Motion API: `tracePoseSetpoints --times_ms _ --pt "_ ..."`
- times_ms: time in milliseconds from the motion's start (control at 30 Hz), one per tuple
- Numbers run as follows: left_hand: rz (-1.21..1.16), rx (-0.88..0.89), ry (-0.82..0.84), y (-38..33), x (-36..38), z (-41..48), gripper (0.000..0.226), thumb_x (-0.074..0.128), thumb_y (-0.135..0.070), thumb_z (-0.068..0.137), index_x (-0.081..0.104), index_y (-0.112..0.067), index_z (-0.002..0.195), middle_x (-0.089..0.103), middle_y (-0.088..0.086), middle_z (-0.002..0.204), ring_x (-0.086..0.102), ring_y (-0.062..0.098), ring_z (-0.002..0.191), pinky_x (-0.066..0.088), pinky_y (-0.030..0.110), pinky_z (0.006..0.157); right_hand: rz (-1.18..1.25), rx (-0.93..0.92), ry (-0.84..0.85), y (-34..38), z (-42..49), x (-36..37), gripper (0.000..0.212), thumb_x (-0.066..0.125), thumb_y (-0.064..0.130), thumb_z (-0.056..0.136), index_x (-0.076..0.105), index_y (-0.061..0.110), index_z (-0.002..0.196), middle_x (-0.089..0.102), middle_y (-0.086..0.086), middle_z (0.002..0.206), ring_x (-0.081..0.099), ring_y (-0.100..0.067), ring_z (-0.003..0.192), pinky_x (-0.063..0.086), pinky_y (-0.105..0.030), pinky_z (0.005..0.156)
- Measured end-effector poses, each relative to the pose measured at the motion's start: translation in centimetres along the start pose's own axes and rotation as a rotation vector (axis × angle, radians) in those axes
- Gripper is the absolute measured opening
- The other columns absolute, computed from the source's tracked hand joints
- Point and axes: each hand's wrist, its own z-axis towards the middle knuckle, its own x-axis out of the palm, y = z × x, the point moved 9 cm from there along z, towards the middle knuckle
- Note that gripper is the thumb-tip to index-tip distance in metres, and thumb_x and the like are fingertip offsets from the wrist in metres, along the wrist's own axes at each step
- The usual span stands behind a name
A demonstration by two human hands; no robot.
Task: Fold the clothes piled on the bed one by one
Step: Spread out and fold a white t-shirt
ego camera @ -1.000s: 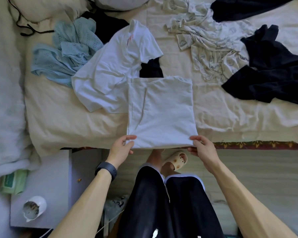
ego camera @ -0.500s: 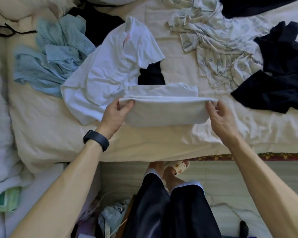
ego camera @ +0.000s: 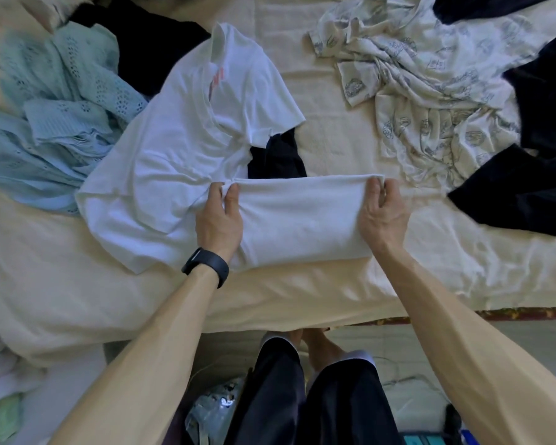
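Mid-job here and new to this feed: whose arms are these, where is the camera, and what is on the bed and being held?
No machine: these are a person's bare arms, seen by one wide camera worn on the head, looking down. The left hand, with a dark wristband, and the right hand each pinch a far corner of a folded white garment lying on the cream bed sheet. Unfolded nearby: a white T-shirt and light blue knit on the left, a patterned pale garment and dark clothes on the right.
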Motion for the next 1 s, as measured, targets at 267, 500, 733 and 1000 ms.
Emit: tracePoseSetpoints --times_ms 267,500,733,1000 --pt "-0.157 -0.138 0.023 0.1 -0.5 -1.1 0.030 0.054 -0.058 0.096 0.049 -0.035 0.114 0.057 -0.030 0.095 0.053 -0.023 0.089 0.036 -0.003 0.066 0.074 0.082 0.199 -1.9 -0.5 -0.2 0.030 0.059 0.063 0.089 0.051 0.034 0.090 0.066 0.013 0.089 0.065 -0.002 0.080 0.048 -0.021 0.066" --pt "-0.145 -0.142 0.078 1.0 -0.3 -4.0 0.052 0.059 -0.049 0.097 0.041 -0.033 0.143 0.050 -0.039 0.102 0.046 -0.035 0.083 0.035 -0.006 0.064 -0.078 0.010 0.195 -3.0 -3.1 -0.3 0.037 0.038 0.051 0.106 0.048 0.017 0.094 0.056 0.003 0.073 0.052 -0.011 0.063 0.032 -0.031 0.052" --pt "-0.169 -0.147 -0.004 1.3 -0.4 -3.7 0.045 0.061 -0.044 0.096 0.047 -0.039 0.139 0.065 -0.008 0.126 0.061 0.004 0.108 0.037 -0.005 0.068 -0.302 -0.071 0.136 -2.1 -3.0 -0.3 0.030 0.030 0.049 0.107 0.041 0.023 0.097 0.048 0.002 0.062 0.046 -0.027 0.056 0.035 -0.040 0.062" --pt "0.491 0.345 -0.204 -5.8 -1.5 -5.8 0.066 0.059 -0.046 0.093 0.042 -0.016 0.149 0.045 0.015 0.147 0.042 0.033 0.135 0.036 0.051 0.105 -0.359 -0.006 -0.073 -1.0 -5.1 -4.0 0.046 0.041 0.047 0.104 0.055 0.009 0.126 0.055 -0.014 0.132 0.051 -0.034 0.118 0.040 -0.045 0.094"
